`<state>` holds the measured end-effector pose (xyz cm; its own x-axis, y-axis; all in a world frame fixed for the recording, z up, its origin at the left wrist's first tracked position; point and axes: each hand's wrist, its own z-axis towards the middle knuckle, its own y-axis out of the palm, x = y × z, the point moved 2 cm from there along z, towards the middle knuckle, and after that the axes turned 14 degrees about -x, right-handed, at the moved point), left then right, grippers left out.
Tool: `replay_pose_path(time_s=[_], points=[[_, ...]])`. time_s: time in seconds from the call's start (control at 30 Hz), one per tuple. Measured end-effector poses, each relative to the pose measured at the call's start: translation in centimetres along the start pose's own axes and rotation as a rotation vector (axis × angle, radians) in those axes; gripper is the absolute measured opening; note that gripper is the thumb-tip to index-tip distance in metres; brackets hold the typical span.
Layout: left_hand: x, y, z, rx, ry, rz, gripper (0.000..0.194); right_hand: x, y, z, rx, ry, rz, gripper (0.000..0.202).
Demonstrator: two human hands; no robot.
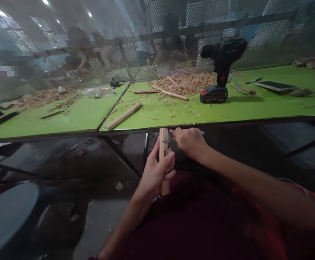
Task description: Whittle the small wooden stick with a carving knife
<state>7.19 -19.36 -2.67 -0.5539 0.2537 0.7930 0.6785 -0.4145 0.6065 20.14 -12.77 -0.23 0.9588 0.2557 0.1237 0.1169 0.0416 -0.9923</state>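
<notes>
My left hand (pixel 161 164) is closed round a pale wooden stick (pixel 163 155), held upright before my body just below the table's front edge. A dark slot or mark shows on the wood's face above my thumb. My right hand (pixel 191 141) grips a utility knife (pixel 174 139) with a yellow part showing at the fist. Its thin blade points left and lies across the upper part of the wood. Most of the knife's handle is hidden inside my fingers.
On the green table (pixel 152 115) lie a wooden rod (pixel 125 115), a heap of wood shavings (pixel 192 83), a pen (pixel 254 81) and a phone-like dark slab (pixel 276 85). A cordless drill (pixel 222 68) stands upright. Behind rises a perforated screen (pixel 152 47). A round stool (pixel 13 209) is at lower left.
</notes>
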Motion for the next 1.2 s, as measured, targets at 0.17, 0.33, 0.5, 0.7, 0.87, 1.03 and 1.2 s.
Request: replay_pose_path(time_s=[0.17, 0.33, 0.5, 0.7, 0.87, 1.03, 1.2], points=[[0.0, -0.5, 0.0, 0.005, -0.009, 0.016, 0.074, -0.2, 0.5, 0.5, 0.004, 0.002, 0.023, 0.054], [0.0, -1.0, -0.1, 0.01, 0.003, 0.035, 0.076, -0.3, 0.9, 1.0, 0.019, 0.016, 0.035, 0.054], [0.1, -1.3, -0.2, 0.0, 0.024, 0.023, 0.072, -0.1, 1.3, 1.6, 0.065, 0.018, 0.06, 0.059], [0.3, -1.3, -0.6, -0.021, 0.012, 0.006, 0.055, 0.0, 0.8, 1.8, 0.073, 0.012, 0.084, 0.059], [0.3, -1.2, -1.0, -0.036, -0.004, -0.045, 0.05, 0.3, 0.0, 1.8, 0.081, -0.042, 0.042, 0.059], [0.2, -1.0, -1.2, -0.058, 0.007, -0.077, 0.039, 2.4, -1.3, 0.9, 0.2, 0.103, 0.036, 0.062], [-0.1, -0.5, -1.1, -0.071, -0.005, -0.077, 0.04, 0.6, -0.5, -1.3, 0.093, 0.055, 0.081, 0.058]])
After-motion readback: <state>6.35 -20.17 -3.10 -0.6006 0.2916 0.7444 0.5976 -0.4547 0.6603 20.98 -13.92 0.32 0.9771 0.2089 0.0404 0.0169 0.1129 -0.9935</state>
